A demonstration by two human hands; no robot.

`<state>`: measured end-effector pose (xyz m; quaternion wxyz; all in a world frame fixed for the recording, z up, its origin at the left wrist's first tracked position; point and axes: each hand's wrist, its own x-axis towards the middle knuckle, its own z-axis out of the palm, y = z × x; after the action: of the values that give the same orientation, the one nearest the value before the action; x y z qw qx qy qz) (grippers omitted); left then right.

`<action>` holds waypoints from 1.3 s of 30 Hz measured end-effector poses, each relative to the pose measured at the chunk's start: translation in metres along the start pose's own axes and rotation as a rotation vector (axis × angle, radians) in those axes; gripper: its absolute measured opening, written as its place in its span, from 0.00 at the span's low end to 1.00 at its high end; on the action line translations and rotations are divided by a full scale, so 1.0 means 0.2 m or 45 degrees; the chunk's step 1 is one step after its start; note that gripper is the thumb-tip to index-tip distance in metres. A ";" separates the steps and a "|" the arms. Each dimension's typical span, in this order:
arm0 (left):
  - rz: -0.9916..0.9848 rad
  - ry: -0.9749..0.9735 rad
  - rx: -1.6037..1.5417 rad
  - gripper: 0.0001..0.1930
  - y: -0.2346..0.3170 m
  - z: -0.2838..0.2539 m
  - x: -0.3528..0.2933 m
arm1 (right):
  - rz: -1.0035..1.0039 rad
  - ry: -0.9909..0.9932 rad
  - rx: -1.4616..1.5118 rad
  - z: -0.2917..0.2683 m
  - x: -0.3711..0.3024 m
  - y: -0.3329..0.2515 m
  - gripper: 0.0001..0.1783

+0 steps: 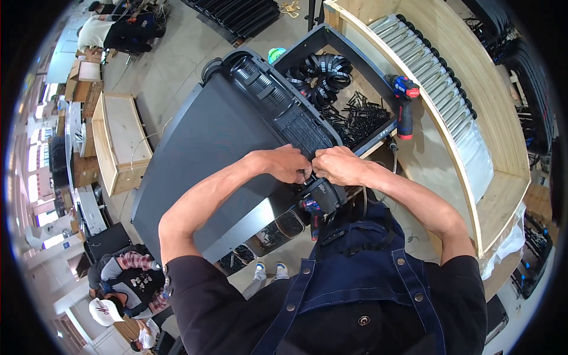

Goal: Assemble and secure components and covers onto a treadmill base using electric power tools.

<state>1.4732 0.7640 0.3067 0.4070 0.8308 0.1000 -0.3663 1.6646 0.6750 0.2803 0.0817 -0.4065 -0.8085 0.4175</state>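
A long black plastic shell (299, 127) with a raised rim and ribbed inner parts lies slantwise across the dark workbench (201, 160). At its near end both hands meet, almost touching. My left hand (289, 164) is closed, fingertips pinched at the shell's near end. Close beside it, my right hand (336, 166) is also closed, its fingers curled toward the same spot. Whatever small thing they grip is hidden by the fingers. Just below the hands is a black block-shaped part (324, 195) at the bench's edge.
Behind the shell, a dark tray (307, 44) holds black rings (322, 77) and loose black pins (361, 118). A red-and-blue power driver (404, 106) rests on its right edge; another driver (312, 216) hangs below. A wooden crate (503, 195) holds metal tubes (426, 65). Co-workers are at left.
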 end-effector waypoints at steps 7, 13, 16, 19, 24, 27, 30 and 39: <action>-0.006 0.003 0.023 0.13 0.02 -0.01 -0.01 | 0.005 0.129 0.048 0.03 -0.01 0.01 0.05; -0.067 -0.028 -0.004 0.14 0.04 -0.02 0.01 | -0.001 0.141 0.043 0.04 -0.01 0.01 0.06; -0.073 -0.041 0.042 0.15 0.03 -0.02 0.03 | 0.016 0.076 0.006 0.03 0.00 0.02 0.06; -0.100 -0.045 0.094 0.16 0.05 -0.03 0.05 | 0.085 0.062 -0.044 0.03 -0.01 0.00 0.08; -0.162 0.077 0.171 0.17 0.04 0.03 0.03 | 0.108 0.165 -0.061 0.05 -0.04 -0.06 0.08; -0.158 0.151 0.149 0.17 0.07 0.04 -0.01 | 0.078 0.271 -0.066 0.11 -0.06 -0.08 0.07; -0.185 0.187 0.027 0.16 0.09 0.03 -0.01 | 0.016 0.316 -0.078 0.14 -0.09 -0.08 0.09; -0.224 0.143 0.025 0.12 0.08 0.04 0.01 | 0.087 0.521 0.434 -0.01 -0.20 0.04 0.11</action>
<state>1.4781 0.7475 0.3123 0.3588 0.8419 0.1919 -0.3544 1.6979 0.6499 0.2843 0.2965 -0.4898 -0.6791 0.4593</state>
